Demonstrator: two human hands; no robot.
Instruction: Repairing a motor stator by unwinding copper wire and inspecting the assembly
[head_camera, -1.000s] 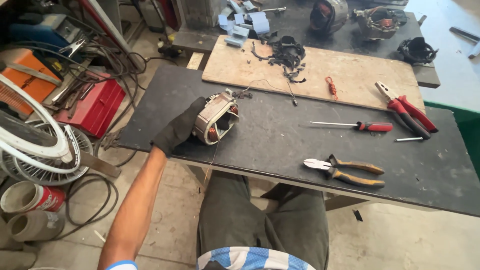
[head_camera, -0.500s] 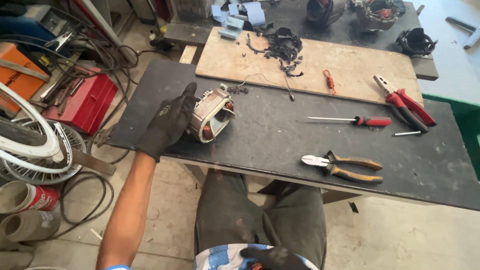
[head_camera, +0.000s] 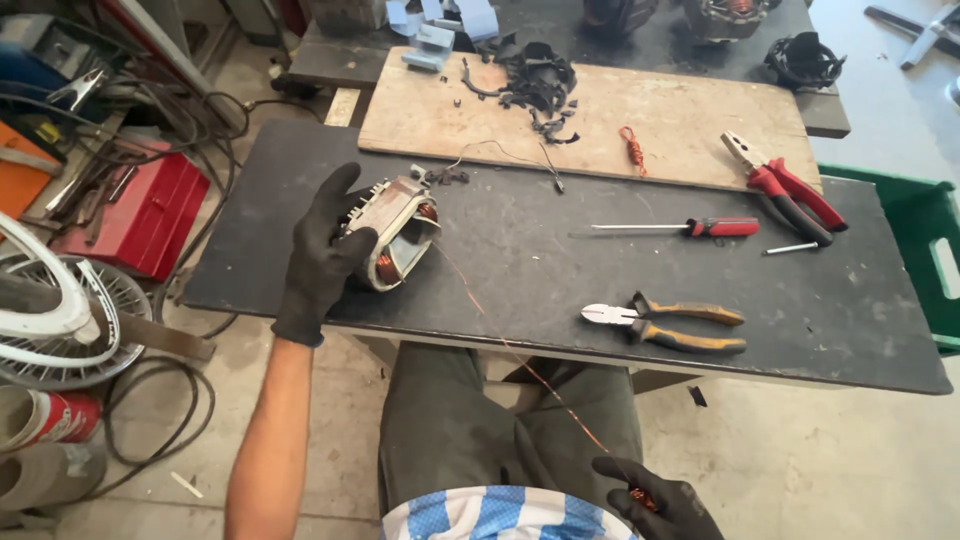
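Observation:
My left hand (head_camera: 322, 255), in a black glove, grips a grey motor stator (head_camera: 393, 232) with copper windings, tilted at the left front of the dark worktop (head_camera: 560, 270). A thin copper wire (head_camera: 520, 360) runs taut from the stator down across the table edge to my gloved right hand (head_camera: 655, 498), which pinches its end near my lap at the bottom of the view.
Yellow-handled cutters (head_camera: 665, 323), a red-handled screwdriver (head_camera: 690, 228) and red pliers (head_camera: 785, 190) lie to the right. A wooden board (head_camera: 600, 120) behind carries black scraps. A red toolbox (head_camera: 135, 210), fan guard (head_camera: 50, 310) and cables crowd the floor on the left. A green crate (head_camera: 925, 250) stands right.
My right hand has come into view at the bottom, pulling copper wire out from the stator. My left hand has tilted the stator and shifted it slightly toward me.

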